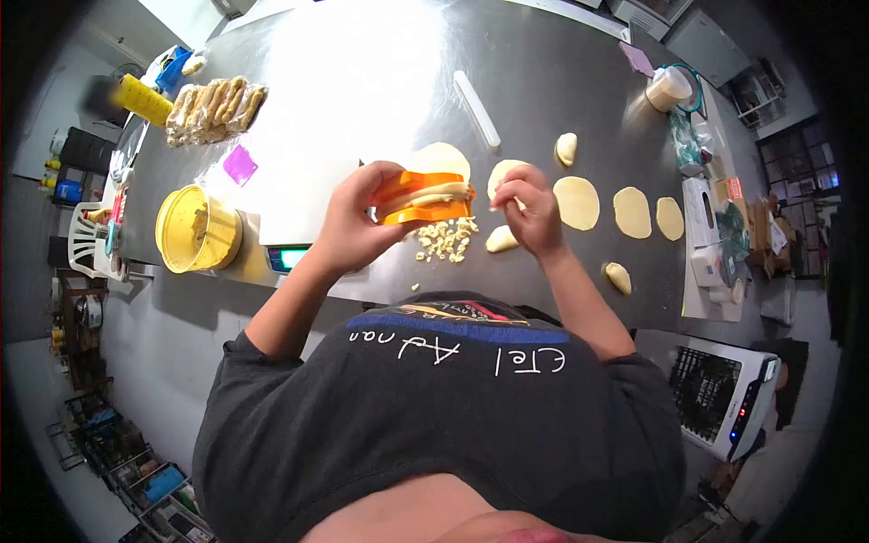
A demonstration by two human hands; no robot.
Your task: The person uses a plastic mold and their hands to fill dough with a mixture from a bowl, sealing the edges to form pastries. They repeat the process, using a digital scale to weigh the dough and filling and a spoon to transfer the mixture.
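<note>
Your left hand [367, 213] clamps the orange plastic dough press [418, 214], long axis left-right; your right hand [528, 206] curls closed, contents unclear.

You're in a food-prep workroom, like a bakery kitchen.
Your steel table [552, 81] carries dough rounds [578, 203] right of centre, a lit scale [303, 204] left of centre, and a tub [217, 233] at left; crowded shelves [136, 471] fill the lower left.
</note>
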